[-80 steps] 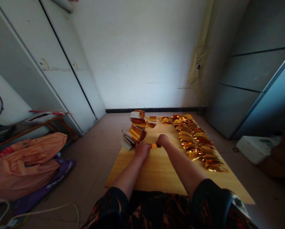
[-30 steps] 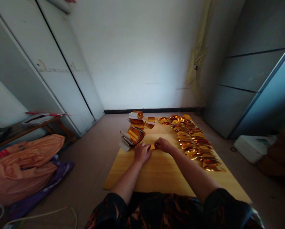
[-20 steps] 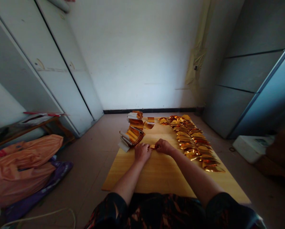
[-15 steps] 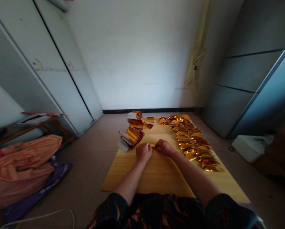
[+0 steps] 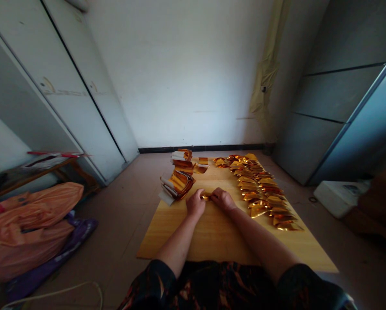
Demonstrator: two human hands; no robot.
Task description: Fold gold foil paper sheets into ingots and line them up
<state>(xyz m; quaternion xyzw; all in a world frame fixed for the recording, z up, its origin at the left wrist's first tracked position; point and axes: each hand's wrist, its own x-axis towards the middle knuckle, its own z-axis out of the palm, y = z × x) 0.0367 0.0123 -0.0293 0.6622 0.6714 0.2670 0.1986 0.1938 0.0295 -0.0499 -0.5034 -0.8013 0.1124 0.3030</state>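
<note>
Between my two hands, just above or on the wooden board, is a small piece of shiny gold foil paper (image 5: 206, 196). The fingers of my left hand (image 5: 196, 203) pinch its left end. At the right end, my right hand (image 5: 223, 199) grips it with curled fingers. Part of the foil paper is hidden by my fingers. Beyond my left hand lies a fanned stack of gold foil sheets (image 5: 181, 183) with white backs. To the right of my right hand are rows of folded gold foil pieces (image 5: 260, 185).
The wooden board (image 5: 180, 232) spans the space before me. More foil sheets (image 5: 182, 160) lie at its far left, with loose ones (image 5: 201, 165) beside them. Orange plastic bags (image 5: 47, 215) are on the left, a white box (image 5: 338, 198) on the right. Cabinets (image 5: 83, 94) stand left.
The foil paper between my hands now shows more shine and looks slightly fuller. My left hand has tilted a little upright; both hands stay in nearly the same spot.
</note>
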